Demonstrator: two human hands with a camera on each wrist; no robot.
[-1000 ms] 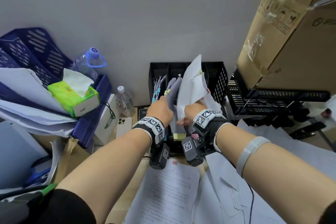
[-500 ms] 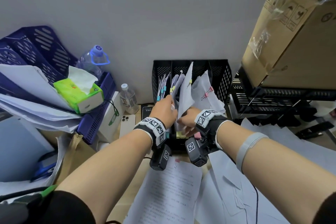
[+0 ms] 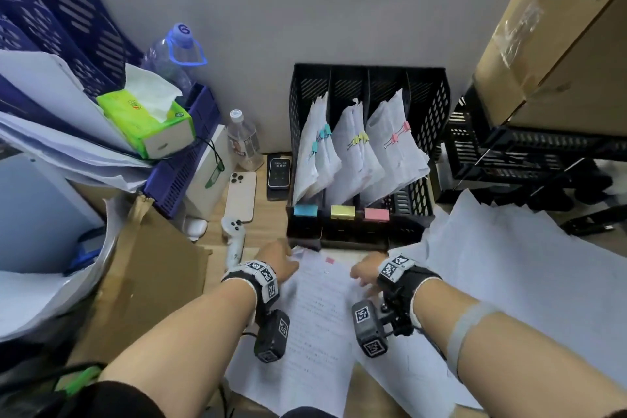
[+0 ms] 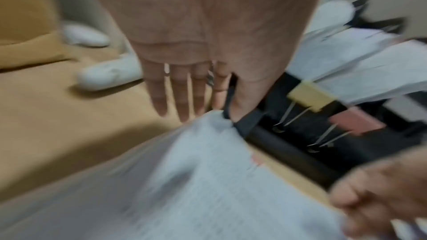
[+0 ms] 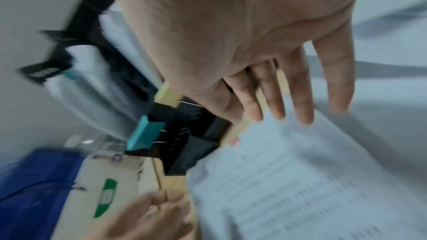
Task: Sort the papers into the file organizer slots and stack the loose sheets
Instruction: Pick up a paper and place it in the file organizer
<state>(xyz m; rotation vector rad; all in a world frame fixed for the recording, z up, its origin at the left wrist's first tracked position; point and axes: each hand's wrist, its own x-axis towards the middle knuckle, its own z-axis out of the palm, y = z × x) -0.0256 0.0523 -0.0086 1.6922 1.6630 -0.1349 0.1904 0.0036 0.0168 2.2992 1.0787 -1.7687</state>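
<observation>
Fingers of the left hand (image 4: 184, 87) stretch out straight, slightly apart, tips at the top left corner of the printed white sheet (image 3: 315, 316) lying on the wooden desk (image 3: 217, 241). Those of the right hand (image 5: 289, 87) are likewise straight and spread above its top right corner. Both hold nothing. Just beyond stands the black mesh file organizer (image 3: 431, 105), three slots holding clipped white papers (image 3: 356, 153).
</observation>
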